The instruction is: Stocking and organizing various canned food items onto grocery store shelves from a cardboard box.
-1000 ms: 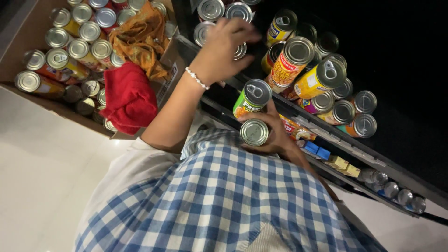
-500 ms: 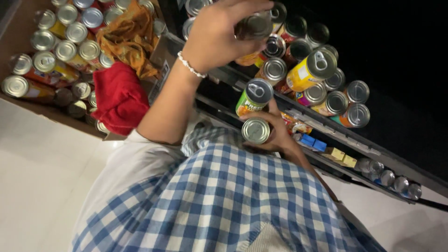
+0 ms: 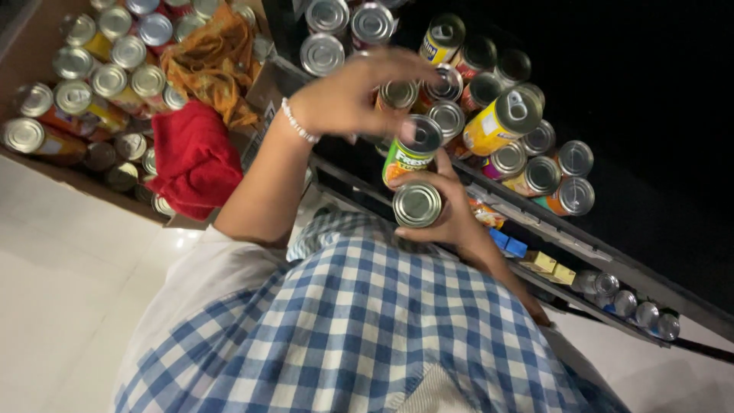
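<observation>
My left hand (image 3: 348, 95), a beaded bracelet on its wrist, reaches over tin cans crowded on a dark shelf (image 3: 535, 222). Its fingertips close around a small silver-topped can (image 3: 397, 94) among them. Lower down, my right hand (image 3: 451, 218) grips another can (image 3: 417, 203) with a plain silver lid, close to my blue checked shirt. A green-and-orange labelled can (image 3: 409, 149) lies just above it, touching my right fingers. A yellow can (image 3: 501, 122) lies tilted to the right of both hands.
At upper left a cardboard box (image 3: 73, 172) holds several upright cans, with a red cloth (image 3: 195, 157) and an orange cloth (image 3: 210, 65) at its right end. Small blue and yellow packets (image 3: 535, 256) and little cans (image 3: 634, 306) fill a lower shelf. White floor lies left.
My left hand came down from the top of the shelf to the cans in the middle, fingers on a small can. My right hand stayed put with its can.
</observation>
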